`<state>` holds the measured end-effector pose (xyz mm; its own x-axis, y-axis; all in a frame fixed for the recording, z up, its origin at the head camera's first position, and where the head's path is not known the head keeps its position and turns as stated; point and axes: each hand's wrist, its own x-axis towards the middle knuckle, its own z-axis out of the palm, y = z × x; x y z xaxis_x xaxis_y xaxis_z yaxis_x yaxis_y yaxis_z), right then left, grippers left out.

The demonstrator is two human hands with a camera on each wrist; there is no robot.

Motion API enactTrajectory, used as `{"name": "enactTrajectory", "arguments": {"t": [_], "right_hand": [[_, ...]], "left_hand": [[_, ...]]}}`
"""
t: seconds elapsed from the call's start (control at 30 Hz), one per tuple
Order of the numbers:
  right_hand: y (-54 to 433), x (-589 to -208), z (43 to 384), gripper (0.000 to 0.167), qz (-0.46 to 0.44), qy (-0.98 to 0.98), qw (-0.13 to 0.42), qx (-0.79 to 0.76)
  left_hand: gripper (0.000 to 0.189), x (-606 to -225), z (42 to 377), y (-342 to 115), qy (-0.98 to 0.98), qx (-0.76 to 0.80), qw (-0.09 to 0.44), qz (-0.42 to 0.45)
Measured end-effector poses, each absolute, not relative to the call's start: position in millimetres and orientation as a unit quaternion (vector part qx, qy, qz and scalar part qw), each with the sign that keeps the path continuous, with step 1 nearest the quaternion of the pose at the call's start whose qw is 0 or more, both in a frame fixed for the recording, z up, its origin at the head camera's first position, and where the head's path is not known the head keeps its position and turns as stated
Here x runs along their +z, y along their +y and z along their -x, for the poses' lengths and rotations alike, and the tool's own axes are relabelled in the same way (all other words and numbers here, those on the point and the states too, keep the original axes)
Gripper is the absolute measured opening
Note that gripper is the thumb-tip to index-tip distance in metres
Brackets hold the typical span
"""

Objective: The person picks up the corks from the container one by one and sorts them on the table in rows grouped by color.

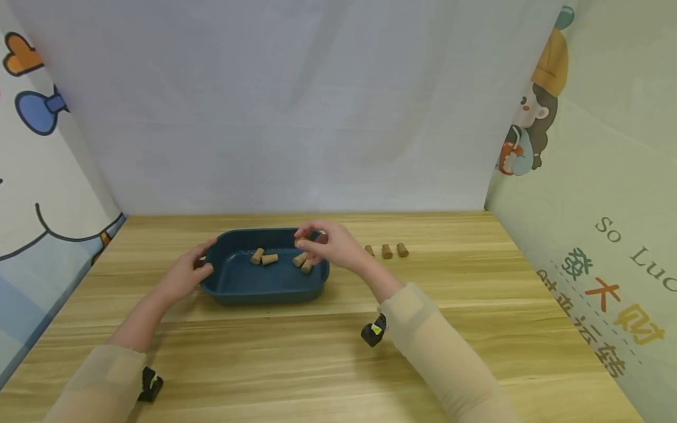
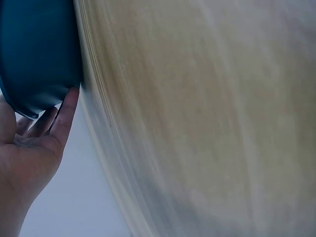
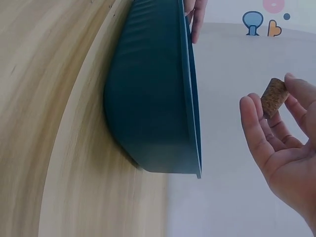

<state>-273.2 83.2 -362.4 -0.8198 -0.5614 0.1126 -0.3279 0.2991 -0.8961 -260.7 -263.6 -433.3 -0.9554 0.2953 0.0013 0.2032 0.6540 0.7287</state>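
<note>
A dark teal basin [image 1: 261,298] with rounded corners stands on the table, several corks [image 1: 270,259] lying inside it. My right hand [image 1: 330,244] is above the basin's right end and pinches one cork [image 3: 274,98] between thumb and fingertips, higher than the rim. At the basin's left end, my left hand [image 1: 182,275] touches the rim and outer wall with fairly straight, spread fingers. In the left wrist view that hand [image 2: 34,155] lies against the teal wall [image 2: 42,54]; some of its fingers are partly hidden. Three more corks [image 1: 387,251] sit to the right of the basin.
The wooden table [image 1: 264,364] reaches back to a white cloth [image 1: 296,117]. Printed cloths with cartoon figures hang at the left and right sides. A small black device [image 1: 374,331] is at the right wrist, another [image 1: 151,385] at the left wrist.
</note>
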Motion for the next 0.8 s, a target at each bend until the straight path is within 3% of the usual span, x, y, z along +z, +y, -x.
{"name": "enactTrajectory", "arguments": {"t": [0.5,0.8], "right_hand": [[126.4,-349.2,264.9,0.029,0.283,0.821,0.059,-0.492],[154.0,-339.3,255.8,0.022,0.269,0.838,0.027,-0.475]], "left_hand": [[0.062,-434.8,261.6,-264.2,0.907,0.392,0.061,-0.141],[0.061,-434.7,263.2,-264.3,0.908,0.392,0.054,-0.141]]}}
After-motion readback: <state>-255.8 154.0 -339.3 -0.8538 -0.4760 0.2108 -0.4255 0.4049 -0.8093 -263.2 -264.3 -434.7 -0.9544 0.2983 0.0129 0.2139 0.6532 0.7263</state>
